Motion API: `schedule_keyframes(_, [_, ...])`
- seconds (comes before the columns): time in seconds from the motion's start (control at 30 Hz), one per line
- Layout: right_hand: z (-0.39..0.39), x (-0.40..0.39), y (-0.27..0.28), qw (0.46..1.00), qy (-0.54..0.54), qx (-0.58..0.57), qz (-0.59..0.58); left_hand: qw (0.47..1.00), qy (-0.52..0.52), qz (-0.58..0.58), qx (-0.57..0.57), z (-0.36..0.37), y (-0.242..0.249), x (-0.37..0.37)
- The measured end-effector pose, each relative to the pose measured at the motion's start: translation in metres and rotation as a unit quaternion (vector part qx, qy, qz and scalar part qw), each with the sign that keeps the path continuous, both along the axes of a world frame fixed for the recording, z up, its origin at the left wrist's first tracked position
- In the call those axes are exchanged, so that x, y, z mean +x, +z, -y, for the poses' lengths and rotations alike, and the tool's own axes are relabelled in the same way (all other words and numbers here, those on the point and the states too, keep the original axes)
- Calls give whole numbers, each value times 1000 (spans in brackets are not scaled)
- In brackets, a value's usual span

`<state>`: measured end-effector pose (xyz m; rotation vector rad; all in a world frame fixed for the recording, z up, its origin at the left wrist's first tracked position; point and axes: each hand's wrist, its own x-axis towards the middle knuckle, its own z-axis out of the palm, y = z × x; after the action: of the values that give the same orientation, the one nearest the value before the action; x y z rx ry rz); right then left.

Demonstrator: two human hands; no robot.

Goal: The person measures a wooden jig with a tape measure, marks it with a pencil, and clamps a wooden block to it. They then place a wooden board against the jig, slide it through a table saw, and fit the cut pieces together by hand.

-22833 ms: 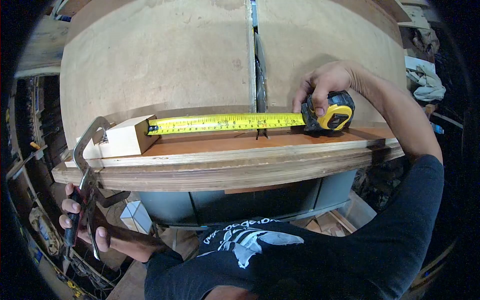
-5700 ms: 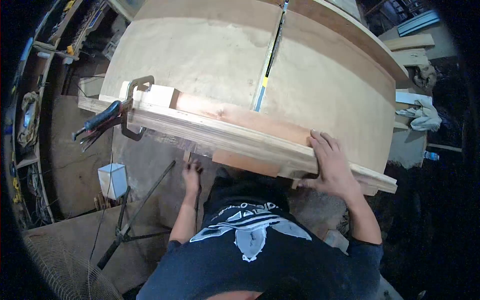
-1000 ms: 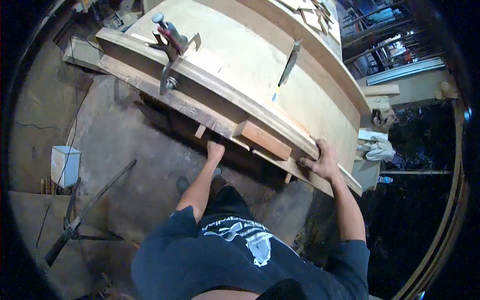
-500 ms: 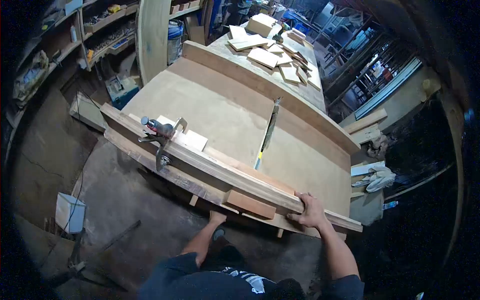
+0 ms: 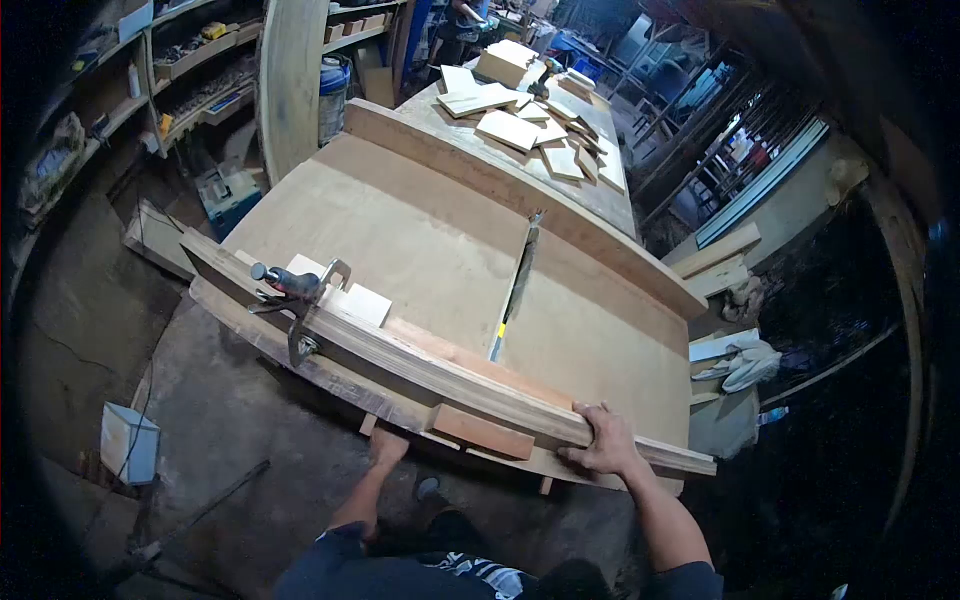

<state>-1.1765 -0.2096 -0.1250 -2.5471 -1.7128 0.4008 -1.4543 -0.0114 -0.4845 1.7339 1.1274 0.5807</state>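
A wide plywood crosscut sled (image 5: 400,220) lies in front of me, with a blade slot (image 5: 518,285) across its middle. My right hand (image 5: 603,440) is closed over the top of its near laminated wooden fence (image 5: 440,360), toward the right end. My left hand (image 5: 388,446) is at the sled's lower front edge, close to a small protruding wooden strip (image 5: 368,424); its fingers are mostly hidden. A clamp with a dark handle (image 5: 290,282) grips the fence at the left, beside a small pale wood block (image 5: 365,305). A reddish wood block (image 5: 484,431) sits on the fence's near face.
Behind the far fence (image 5: 520,190), a long table (image 5: 610,205) carries several loose pale boards (image 5: 508,130) and a drill. Shelves with tools (image 5: 205,60) stand at the left. A white box (image 5: 130,443) is on the floor. White gloves (image 5: 750,365) lie at the right.
My left hand has moved left along the front edge, toward the protruding strip. My right hand keeps its place on the fence. The whole view has shifted slightly.
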Motion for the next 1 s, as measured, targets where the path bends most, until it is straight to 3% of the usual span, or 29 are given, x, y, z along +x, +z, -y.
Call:
schedule_keyframes(0.1, [3,-1,-1,1000,-9,3,-8,997,14,-76,28,21,38,12])
schedule_keyframes(0.13, [1,-1,2,1000,-7,5,-8,996,45,-77,-22,24,80,15])
schedule_keyframes(0.17, [-4,-3,3,1000,-3,7,-12,995,46,-81,-20,19,64,14])
schedule_keyframes(0.23, [-3,1,-4,999,3,21,-26,987,42,-8,154,9,6,-1])
schedule_keyframes(0.27, [2,2,-7,999,4,36,-26,987,-28,-37,153,-7,-5,-12])
schedule_keyframes(0.3, [3,2,-8,999,-8,42,-27,991,122,48,36,-13,-13,-22])
schedule_keyframes(0.33, [4,4,-8,999,1,45,-19,989,133,34,-60,-35,-26,-46])
schedule_keyframes(0.37, [5,4,-8,999,13,45,-13,930,237,273,-61,-40,4,-38])
schedule_keyframes(0.43, [5,4,-9,999,12,44,-14,895,308,236,-222,-74,9,-49])
schedule_keyframes(0.57, [6,2,-6,1000,-6,19,-20,895,229,313,-221,-86,-6,-24])
schedule_keyframes(0.63, [7,3,-6,1000,-2,20,-7,773,188,497,-347,-94,-39,-14])
schedule_keyframes(0.67, [8,1,-6,1000,2,26,-9,853,213,408,-247,-81,-49,-6])
schedule_keyframes(0.7, [8,0,-5,1000,-5,26,-10,853,216,411,-239,-77,-34,0])
schedule_keyframes(0.77, [3,2,-3,999,-5,30,-10,625,145,639,-425,-72,-7,3])
schedule_keyframes(1.0, [4,3,-4,1000,-13,10,-2,641,140,633,-411,-77,1,10])
